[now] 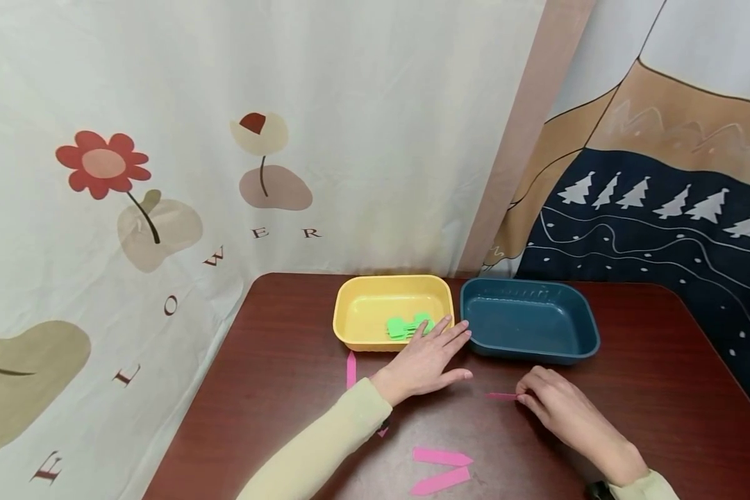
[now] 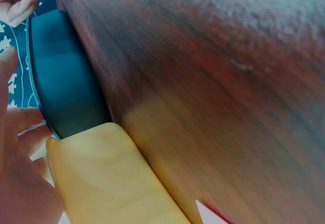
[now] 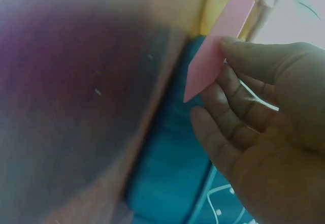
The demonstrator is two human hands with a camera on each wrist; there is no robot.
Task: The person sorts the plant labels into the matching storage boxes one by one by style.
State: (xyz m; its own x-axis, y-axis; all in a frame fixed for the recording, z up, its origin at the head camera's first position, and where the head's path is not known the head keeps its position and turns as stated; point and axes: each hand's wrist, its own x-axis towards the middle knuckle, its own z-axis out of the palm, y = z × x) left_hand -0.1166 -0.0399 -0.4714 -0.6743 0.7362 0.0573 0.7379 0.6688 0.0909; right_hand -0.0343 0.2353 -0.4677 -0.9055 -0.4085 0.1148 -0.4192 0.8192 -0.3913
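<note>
My right hand (image 1: 559,406) pinches a pink pointed plant label (image 3: 216,51) between thumb and fingers, above the table in front of the blue basin (image 1: 528,326). In the head view that label is seen nearly edge-on. My left hand (image 1: 421,364) stretches out with spread fingers over the front right corner of the yellow basin (image 1: 344,316); it holds nothing. Whether its fingertips touch the rim, I cannot tell. Several bright green flat pieces (image 1: 397,329) lie inside the yellow basin, partly behind the left fingers.
Two pink labels, an upper one (image 1: 440,456) and a lower one (image 1: 442,480), lie near the table's front. Another pink label (image 1: 351,369) lies before the yellow basin, and a pink tip (image 1: 383,432) shows beside the left sleeve. A printed curtain (image 1: 375,139) hangs behind the table.
</note>
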